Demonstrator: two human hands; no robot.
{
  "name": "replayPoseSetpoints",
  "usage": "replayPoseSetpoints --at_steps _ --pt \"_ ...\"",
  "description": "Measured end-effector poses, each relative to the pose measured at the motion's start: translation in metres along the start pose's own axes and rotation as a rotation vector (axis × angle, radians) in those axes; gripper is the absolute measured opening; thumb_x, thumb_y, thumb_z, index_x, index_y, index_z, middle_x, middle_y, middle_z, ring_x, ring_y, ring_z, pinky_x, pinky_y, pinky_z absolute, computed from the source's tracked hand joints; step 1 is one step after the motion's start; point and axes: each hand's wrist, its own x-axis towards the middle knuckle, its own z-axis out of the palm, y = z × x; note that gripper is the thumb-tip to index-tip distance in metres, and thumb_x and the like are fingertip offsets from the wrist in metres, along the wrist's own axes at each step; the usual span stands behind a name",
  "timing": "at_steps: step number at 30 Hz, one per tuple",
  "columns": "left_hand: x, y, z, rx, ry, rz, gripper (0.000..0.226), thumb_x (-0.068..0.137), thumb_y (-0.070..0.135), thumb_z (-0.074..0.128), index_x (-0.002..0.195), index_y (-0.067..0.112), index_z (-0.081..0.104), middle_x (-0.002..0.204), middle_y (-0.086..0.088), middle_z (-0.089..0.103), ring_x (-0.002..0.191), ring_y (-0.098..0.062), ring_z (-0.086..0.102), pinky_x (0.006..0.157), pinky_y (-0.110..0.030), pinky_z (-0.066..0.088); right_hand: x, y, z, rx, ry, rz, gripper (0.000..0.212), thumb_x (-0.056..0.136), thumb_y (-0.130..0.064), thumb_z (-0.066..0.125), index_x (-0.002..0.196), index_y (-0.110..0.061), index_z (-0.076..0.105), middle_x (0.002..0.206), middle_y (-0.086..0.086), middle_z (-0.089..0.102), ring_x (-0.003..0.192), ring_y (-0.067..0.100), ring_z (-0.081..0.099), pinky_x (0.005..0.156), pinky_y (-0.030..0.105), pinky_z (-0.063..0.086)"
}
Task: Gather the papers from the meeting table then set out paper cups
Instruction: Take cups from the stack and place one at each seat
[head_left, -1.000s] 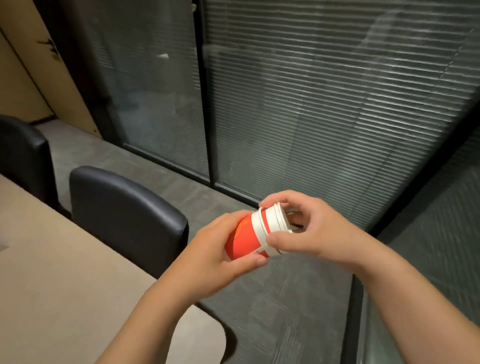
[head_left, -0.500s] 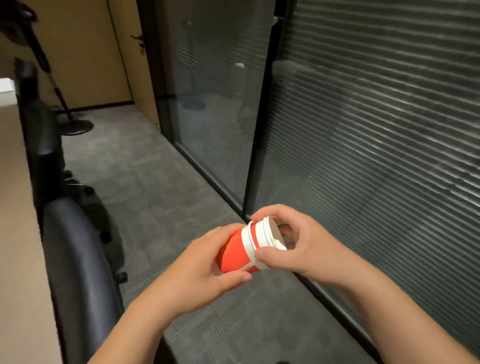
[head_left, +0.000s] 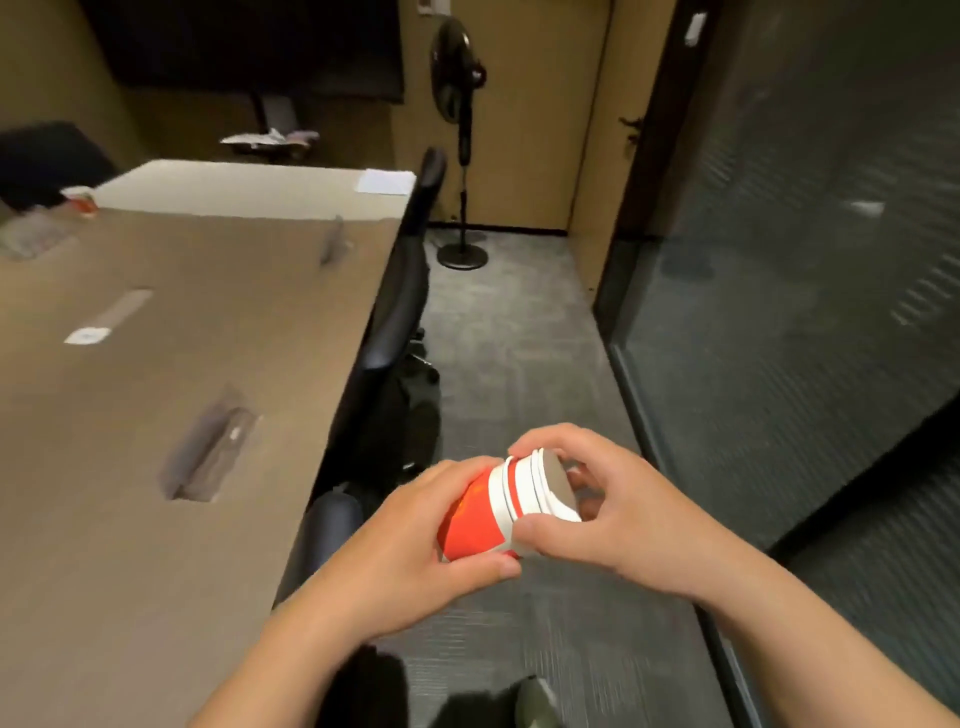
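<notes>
We're on the cup step: left hand (head_left: 415, 535) grips the nested paper cups (head_left: 506, 504) mid-air beside the meeting table (head_left: 182, 415); right hand (head_left: 597, 512) pinches the end cup. Next, prob. peel one off w/o crushing.

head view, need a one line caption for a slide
Both hands, left hand and right hand, hold a nested stack of red-and-white paper cups sideways beside the meeting table.

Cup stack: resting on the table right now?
No: the cup stack is held in the air beside the table, over the carpet, with the left hand and right hand gripping it.
</notes>
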Motion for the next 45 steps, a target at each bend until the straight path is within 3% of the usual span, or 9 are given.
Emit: replayPoseSetpoints --at_steps 8,15,24,29,32,34,38,41,45 --pt "0.043 -0.073 -0.096 0.125 0.435 -0.334 0.069 0.071 0.053 0.078 0.132 0.039 0.049 0.124 0.02 0.058 0.114 0.0 0.056 0.096 -0.028 0.048 0.235 -0.035 0.031 0.004 -0.457 -0.288 0.052 0.065 -0.043 0.081 0.113 -0.037 0.061 0.107 -0.01 0.066 0.096 0.012 0.068 0.084 0.039 0.06" --pt "-0.005 -0.117 -0.129 0.156 0.744 -0.669 0.066 0.074 0.049 0.078 0.13 0.044 0.044 0.122 0.019 0.048 0.112 0.002 0.05 0.093 -0.019 0.046 0.329 -0.08 0.131 -0.041 -0.83 -0.479 0.055 0.065 -0.041 0.083 0.116 -0.041 0.06 0.116 -0.008 0.062 0.102 0.009 0.065 0.091 0.04 0.057" --pt "-0.061 -0.209 -0.125 0.141 0.989 -1.029 0.068 0.057 0.05 0.077 0.119 0.041 0.051 0.114 0.022 0.06 0.108 -0.006 0.051 0.095 -0.038 0.044 0.383 -0.106 0.216 -0.146 -0.859 -0.529 0.059 0.072 -0.031 0.084 0.125 -0.04 0.057 0.124 -0.012 0.056 0.113 0.006 0.056 0.099 0.028 0.048" --pt "-0.072 -0.254 -0.11 -0.171 1.332 -1.186 0.067 0.063 0.018 0.087 0.112 0.034 0.044 0.107 0.009 0.059 0.093 -0.006 0.06 0.066 -0.014 0.045 0.398 -0.099 0.238 -0.163 -0.853 -0.512 0.059 0.069 -0.04 0.082 0.122 -0.039 0.056 0.119 -0.013 0.059 0.111 0.006 0.058 0.098 0.033 0.05" --pt "-0.068 -0.276 -0.087 -0.249 1.5 -1.289 0.059 0.071 0.026 0.086 0.111 0.038 0.043 0.095 0.012 0.063 0.084 -0.012 0.064 0.056 -0.015 0.047 0.402 -0.091 0.245 -0.185 -0.874 -0.474 0.068 0.059 -0.055 0.075 0.122 -0.041 0.055 0.121 -0.016 0.059 0.11 0.005 0.06 0.099 0.037 0.052" --pt "-0.069 -0.286 -0.072 -0.306 1.503 -1.351 0.054 0.076 0.02 0.082 0.112 0.033 0.044 0.09 0.007 0.063 0.082 -0.017 0.065 0.052 -0.016 0.049 0.405 -0.086 0.246 -0.186 -0.888 -0.46 0.072 0.054 -0.059 0.071 0.122 -0.042 0.055 0.12 -0.015 0.06 0.11 0.006 0.061 0.098 0.039 0.053" --pt "-0.075 -0.294 -0.063 -0.294 1.352 -1.483 0.085 0.066 0.008 0.085 0.135 0.019 0.037 0.125 -0.009 0.056 0.117 -0.034 0.056 0.091 -0.039 0.05 0.412 -0.083 0.237 -0.202 -0.923 -0.435 0.073 0.054 -0.057 0.075 0.123 -0.043 0.056 0.12 -0.014 0.059 0.108 0.005 0.061 0.096 0.035 0.054" --pt "-0.067 -0.277 -0.08 -0.281 1.306 -1.539 0.125 0.057 0.011 0.091 0.154 0.015 0.012 0.155 -0.012 0.024 0.141 -0.03 0.032 0.113 -0.037 0.031 0.424 -0.083 0.221 -0.197 -0.936 -0.412 0.068 0.063 -0.045 0.084 0.124 -0.044 0.055 0.12 -0.015 0.059 0.106 0.003 0.062 0.093 0.032 0.055" --pt "-0.043 -0.233 -0.115 0.181 1.093 -1.562 0.142 0.05 0.044 0.093 0.155 0.024 -0.001 0.163 0.0 0.001 0.151 -0.024 -0.003 0.122 -0.044 0.004 0.442 -0.079 0.199 -0.143 -0.956 -0.365 0.065 0.064 -0.039 0.088 0.119 -0.044 0.054 0.111 -0.018 0.062 0.097 0.003 0.065 0.084 0.029 0.058"
